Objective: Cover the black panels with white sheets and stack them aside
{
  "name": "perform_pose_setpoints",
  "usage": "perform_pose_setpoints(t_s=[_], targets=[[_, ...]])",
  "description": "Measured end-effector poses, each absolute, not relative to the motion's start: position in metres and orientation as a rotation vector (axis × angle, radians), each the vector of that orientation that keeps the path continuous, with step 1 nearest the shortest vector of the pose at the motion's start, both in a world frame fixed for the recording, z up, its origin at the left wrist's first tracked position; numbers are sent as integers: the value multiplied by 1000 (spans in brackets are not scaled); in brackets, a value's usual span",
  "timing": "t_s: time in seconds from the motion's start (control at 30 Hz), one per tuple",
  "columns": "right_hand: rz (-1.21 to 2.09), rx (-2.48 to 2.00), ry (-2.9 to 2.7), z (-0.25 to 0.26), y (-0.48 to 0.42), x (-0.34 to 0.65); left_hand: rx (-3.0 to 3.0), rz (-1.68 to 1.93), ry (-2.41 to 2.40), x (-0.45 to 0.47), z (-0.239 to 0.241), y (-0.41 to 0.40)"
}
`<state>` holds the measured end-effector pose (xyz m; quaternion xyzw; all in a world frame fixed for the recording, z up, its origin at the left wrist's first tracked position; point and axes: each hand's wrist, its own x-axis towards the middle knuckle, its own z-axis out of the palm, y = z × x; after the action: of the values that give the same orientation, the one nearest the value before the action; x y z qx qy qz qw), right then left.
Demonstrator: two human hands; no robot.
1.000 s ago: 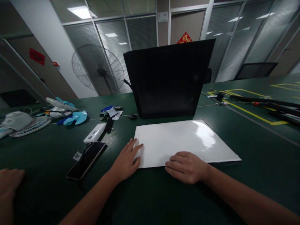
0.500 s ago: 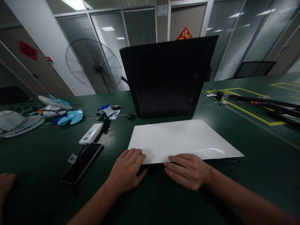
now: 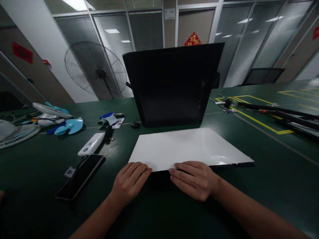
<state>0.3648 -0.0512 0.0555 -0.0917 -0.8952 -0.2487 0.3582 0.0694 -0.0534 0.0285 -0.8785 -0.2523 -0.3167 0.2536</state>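
Note:
A glossy white board [image 3: 189,147] lies on the dark green table [image 3: 274,186] in front of me, its near edge raised slightly off the surface. My left hand [image 3: 131,181] is curled at the board's near left corner, fingertips on or under the edge. At the near edge's middle my right hand [image 3: 195,179] has its fingers bent against the board. Behind the board stands a large black panel [image 3: 174,88], upright and leaning back.
Left of the board lie a black phone [image 3: 79,176], a white power bank [image 3: 91,144], a small numbered tag [image 3: 69,172], blue fan blades [image 3: 68,126] and a white fan grille [image 3: 15,134]. A standing fan [image 3: 96,71] is behind. Yellow tape lines [image 3: 264,124] and black rods [image 3: 286,111] lie right.
Both hands slid back from on top of the board to its near edge. The board's near edge now sits lifted off the table, with a dark gap under it.

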Motion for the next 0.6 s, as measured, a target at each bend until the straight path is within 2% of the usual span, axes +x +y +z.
perform_pose_setpoints(t_s=[0.27, 0.5, 0.6], targets=[[-550, -560, -2287, 37, -59, 374, -2411, -1083, -597, 73, 27, -50], [-706, -661, -2296, 81, -104, 401, -2448, -1169, -567, 90, 47, -65], [-854, -755, -2362, 77, -147, 431, -2572, -1130, -396, 114, 57, -60]])
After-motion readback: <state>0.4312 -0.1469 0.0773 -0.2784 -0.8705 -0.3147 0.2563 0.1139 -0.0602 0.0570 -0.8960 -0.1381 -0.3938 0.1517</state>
